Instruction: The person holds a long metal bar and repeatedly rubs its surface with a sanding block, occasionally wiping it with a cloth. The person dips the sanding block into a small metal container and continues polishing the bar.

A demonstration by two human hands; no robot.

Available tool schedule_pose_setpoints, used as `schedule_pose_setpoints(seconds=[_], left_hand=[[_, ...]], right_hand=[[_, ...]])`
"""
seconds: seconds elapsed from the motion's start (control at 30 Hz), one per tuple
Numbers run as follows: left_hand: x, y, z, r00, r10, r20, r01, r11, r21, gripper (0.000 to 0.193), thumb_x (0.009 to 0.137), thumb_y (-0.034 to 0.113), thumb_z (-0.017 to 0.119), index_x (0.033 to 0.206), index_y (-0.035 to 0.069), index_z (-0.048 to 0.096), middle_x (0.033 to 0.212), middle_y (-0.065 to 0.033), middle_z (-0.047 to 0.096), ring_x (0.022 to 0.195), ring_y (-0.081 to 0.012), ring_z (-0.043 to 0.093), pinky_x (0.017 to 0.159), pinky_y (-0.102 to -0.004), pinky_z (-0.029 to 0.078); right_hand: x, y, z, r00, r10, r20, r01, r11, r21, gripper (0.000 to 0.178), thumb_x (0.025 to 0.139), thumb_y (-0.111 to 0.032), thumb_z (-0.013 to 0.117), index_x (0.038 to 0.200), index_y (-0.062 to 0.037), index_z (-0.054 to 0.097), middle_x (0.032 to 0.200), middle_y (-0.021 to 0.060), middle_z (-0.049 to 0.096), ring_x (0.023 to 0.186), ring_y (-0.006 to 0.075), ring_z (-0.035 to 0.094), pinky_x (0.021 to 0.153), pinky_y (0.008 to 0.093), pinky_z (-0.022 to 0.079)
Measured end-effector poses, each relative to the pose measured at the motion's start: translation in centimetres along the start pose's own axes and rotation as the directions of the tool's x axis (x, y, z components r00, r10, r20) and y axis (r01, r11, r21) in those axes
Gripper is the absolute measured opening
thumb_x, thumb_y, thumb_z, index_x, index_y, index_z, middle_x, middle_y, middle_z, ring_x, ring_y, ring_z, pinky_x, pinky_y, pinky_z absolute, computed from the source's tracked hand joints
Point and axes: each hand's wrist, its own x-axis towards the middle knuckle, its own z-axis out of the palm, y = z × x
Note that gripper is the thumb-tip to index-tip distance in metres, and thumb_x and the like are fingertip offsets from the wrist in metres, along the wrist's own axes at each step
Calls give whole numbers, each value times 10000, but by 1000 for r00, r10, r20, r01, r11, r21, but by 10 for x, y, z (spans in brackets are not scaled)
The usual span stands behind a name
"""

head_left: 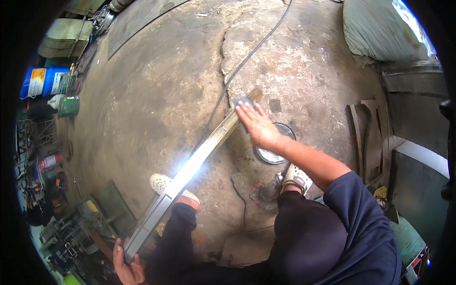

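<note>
A long, narrow metal bar (209, 146) slants from my lower left up to the middle, with a bright glare at its centre. Its near part is smooth grey, while the far part looks dull and brownish. My left hand (126, 267) grips the near end, thumb and fingers on either side. Close to the far end, my right hand (257, 126) lies along the bar with fingers extended, holding a dark blue-grey sandpaper sheet (248, 101) pressed against it. The sheet is partly hidden under the fingers. A round bowl (288, 128) of greyish liquid stands beneath my right forearm.
A dark cable (247, 58) crosses the cracked concrete floor and passes behind the bar. By my right shoe (298, 176) lies a crumpled plastic bag (267, 194). Blue buckets (45, 81) and tools line the left side. Metal panels (368, 137) lean at the right.
</note>
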Motion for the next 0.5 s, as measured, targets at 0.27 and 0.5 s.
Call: schedule_pose_setpoints(seconds=[0.27,0.5], left_hand=[[8,1,0,1000,4,20,-6,998,69,373,961,174,617,1312,50,598,1173,-99,678,953,-134,703,642,-211,630],[29,-7,-19,999,-22,-23,24,997,68,397,951,177,613,1328,54,598,1242,-77,667,983,-123,697,647,-195,608]], right_hand=[[1,-47,11,962,-270,-25,271,959,78,692,847,-17,472,1523,-51,329,1590,146,344,1480,265,324,1197,574,199],[-4,-13,14,994,-24,107,43,982,-184,738,856,-117,539,1537,-13,275,1606,167,309,1494,261,296,1231,498,173]])
